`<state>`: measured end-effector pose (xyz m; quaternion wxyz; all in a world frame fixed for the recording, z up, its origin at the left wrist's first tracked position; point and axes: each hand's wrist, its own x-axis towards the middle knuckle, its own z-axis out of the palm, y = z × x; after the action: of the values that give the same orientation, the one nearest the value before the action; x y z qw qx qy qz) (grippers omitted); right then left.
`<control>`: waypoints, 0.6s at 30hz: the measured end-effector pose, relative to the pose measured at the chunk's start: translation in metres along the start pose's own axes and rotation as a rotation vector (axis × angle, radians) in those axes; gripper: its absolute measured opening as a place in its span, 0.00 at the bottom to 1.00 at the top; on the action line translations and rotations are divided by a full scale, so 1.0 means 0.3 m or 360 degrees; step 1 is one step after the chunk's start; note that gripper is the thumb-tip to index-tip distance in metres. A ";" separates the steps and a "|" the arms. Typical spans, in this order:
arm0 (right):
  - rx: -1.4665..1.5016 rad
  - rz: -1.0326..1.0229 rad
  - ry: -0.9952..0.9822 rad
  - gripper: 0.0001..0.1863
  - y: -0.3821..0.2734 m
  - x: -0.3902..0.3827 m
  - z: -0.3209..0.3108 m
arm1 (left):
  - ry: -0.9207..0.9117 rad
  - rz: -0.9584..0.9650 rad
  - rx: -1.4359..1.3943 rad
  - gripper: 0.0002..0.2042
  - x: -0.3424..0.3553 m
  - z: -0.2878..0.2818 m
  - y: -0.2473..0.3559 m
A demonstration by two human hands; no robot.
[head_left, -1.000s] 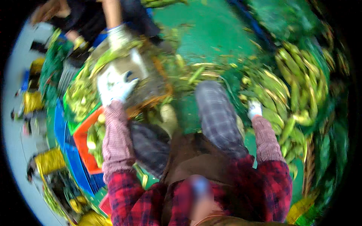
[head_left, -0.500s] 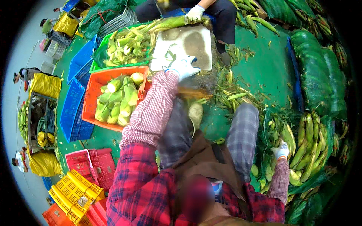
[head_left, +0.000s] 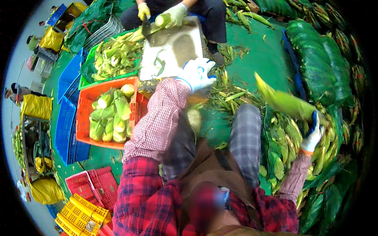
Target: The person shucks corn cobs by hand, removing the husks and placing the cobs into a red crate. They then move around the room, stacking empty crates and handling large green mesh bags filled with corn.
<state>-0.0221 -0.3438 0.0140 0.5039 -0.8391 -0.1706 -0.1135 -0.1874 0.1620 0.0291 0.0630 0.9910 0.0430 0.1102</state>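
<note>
My right hand (head_left: 313,137), in a white and blue glove, grips one end of a green corn ear in its husk (head_left: 285,101). The ear is raised over the open net sack of corn (head_left: 281,145) and slightly blurred. My left hand (head_left: 197,74), gloved alike, hovers at the near right corner of a white cutting board (head_left: 167,57); its fingers are apart and I see nothing in them. Across the board, a co-worker's gloved hand (head_left: 177,15) steadies another corn ear (head_left: 163,19), and their other hand (head_left: 143,11) holds a dark-bladed knife (head_left: 146,28).
An orange crate (head_left: 82,126) of trimmed corn stands left of my knees, beside a green crate (head_left: 84,80) of husk scraps. Blue crates (head_left: 65,133) stand farther left. Husk litter (head_left: 236,96) covers the floor before me. Full green net sacks (head_left: 315,67) lie at the right.
My right hand has lifted a corn ear from the sack. My left hand's fingers have drawn in a little. The co-worker's knife and corn have come over the board. The view has shifted.
</note>
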 end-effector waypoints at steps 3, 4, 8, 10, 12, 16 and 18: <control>0.1595 0.0619 0.0135 0.19 -0.115 0.110 0.279 | -0.0250 0.0213 -0.0379 0.20 0.032 0.014 0.059; 0.1758 0.0677 0.0159 0.18 -0.148 0.136 0.354 | -0.0351 0.0275 -0.0451 0.18 0.046 0.021 0.088; 0.1578 0.0641 -0.0073 0.17 -0.193 0.145 0.681 | -0.0643 0.0409 -0.0341 0.20 0.071 0.097 0.160; 0.0141 -0.0464 -0.0247 0.20 -0.444 0.108 0.895 | -0.0635 0.0271 -0.0121 0.20 -0.008 0.032 0.038; 0.1716 0.0562 -0.0474 0.19 -0.536 0.127 1.130 | -0.0777 0.0137 0.0027 0.19 0.000 0.019 0.016; 0.2220 0.1320 -0.0523 0.19 -0.334 0.184 1.263 | -0.0653 0.0377 -0.0300 0.22 0.056 0.221 0.099; 0.2368 0.0773 -0.0814 0.19 -0.320 0.171 1.241 | -0.0835 0.0126 -0.0302 0.24 0.047 0.127 0.076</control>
<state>-0.0066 0.0360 -0.0635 0.8844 -0.2992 -0.1245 0.3359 -0.1635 0.1366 -0.0016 0.1601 0.9762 -0.0240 -0.1441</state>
